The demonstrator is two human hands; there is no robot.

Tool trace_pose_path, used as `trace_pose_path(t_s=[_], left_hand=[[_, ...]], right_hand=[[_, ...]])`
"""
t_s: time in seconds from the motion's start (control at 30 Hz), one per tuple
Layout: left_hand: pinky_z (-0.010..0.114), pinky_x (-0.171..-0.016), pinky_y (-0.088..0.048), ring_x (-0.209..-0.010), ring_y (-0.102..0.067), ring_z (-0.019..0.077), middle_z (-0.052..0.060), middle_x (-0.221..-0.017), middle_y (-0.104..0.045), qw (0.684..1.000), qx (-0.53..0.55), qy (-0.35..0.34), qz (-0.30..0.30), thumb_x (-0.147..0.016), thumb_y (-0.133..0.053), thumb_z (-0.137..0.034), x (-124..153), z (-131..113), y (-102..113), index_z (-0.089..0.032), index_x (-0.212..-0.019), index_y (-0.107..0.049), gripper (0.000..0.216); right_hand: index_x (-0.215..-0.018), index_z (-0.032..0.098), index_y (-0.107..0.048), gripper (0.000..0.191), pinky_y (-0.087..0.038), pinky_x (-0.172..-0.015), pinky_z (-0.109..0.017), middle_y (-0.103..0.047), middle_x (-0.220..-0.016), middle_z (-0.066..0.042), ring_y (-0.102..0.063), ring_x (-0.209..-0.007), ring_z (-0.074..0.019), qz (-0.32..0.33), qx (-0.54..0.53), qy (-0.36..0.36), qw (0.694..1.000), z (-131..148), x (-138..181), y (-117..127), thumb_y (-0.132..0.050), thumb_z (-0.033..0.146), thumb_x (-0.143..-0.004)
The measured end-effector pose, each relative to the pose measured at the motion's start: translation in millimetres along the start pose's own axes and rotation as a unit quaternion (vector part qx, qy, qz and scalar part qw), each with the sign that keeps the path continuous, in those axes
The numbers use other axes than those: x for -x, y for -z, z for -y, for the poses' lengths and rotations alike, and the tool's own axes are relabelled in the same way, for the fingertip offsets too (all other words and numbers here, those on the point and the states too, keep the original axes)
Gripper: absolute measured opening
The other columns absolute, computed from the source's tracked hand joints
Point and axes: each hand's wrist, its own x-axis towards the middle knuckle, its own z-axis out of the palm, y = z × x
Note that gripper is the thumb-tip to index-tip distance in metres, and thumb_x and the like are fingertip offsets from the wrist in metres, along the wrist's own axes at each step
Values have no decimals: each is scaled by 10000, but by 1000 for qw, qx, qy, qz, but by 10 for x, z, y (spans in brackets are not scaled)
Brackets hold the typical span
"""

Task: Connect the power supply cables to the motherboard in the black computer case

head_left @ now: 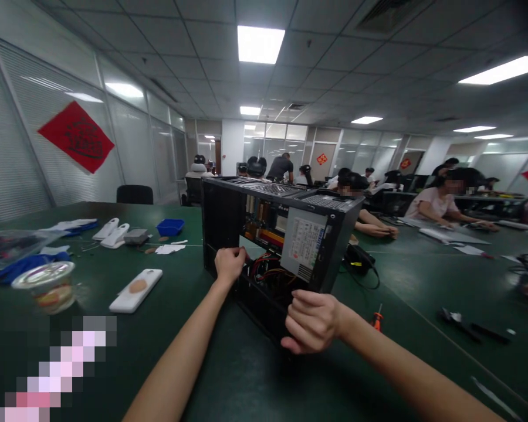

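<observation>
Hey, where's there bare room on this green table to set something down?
Two patches of the green table look free: one between the white slab and the open computer case, another between the orange screwdriver and the black strips. It's crowded at far left, around the lidded cup, blue cloth and plastic bag.
</observation>
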Motion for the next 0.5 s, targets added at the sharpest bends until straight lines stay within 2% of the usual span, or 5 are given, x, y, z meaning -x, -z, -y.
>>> trace_pose_path(t_s=[0.23, 0.4, 0.5], left_hand=[[284, -729, -392, -819, -663, 206, 32, -746, -748, 999, 37, -18, 8, -914, -445, -390, -96, 106, 33, -269, -719, -792, 417], [275, -685, -420, -682, -649, 179, 37, -705, -733, 990, 137, -12, 30, -923, -410, -443, -277, 370, 115, -205, -724, -785, 487], [273, -682, -466, -652, -644, 176, 52, -698, -727, 980, 193, -5, 48, -920, -420, -407, -371, 476, 237, -151, -703, -764, 480]], right_hand=[[-557, 218, -509, 445, -442, -741, -313, -478, -498, 26, -453, -504, -139, -5, -9, -10, 1000, 125, -252, -127, -466, 397, -963], [-540, 211, -492, 470, -403, -648, -317, -444, -458, 31, -418, -457, -131, -43, -9, -15, 999, 266, -689, -345, -473, 396, -971], [-520, 207, -466, 493, -353, -575, -315, -425, -441, 31, -400, -431, -125, -54, 0, -22, 998, 375, -1012, -515, -480, 403, -972]])
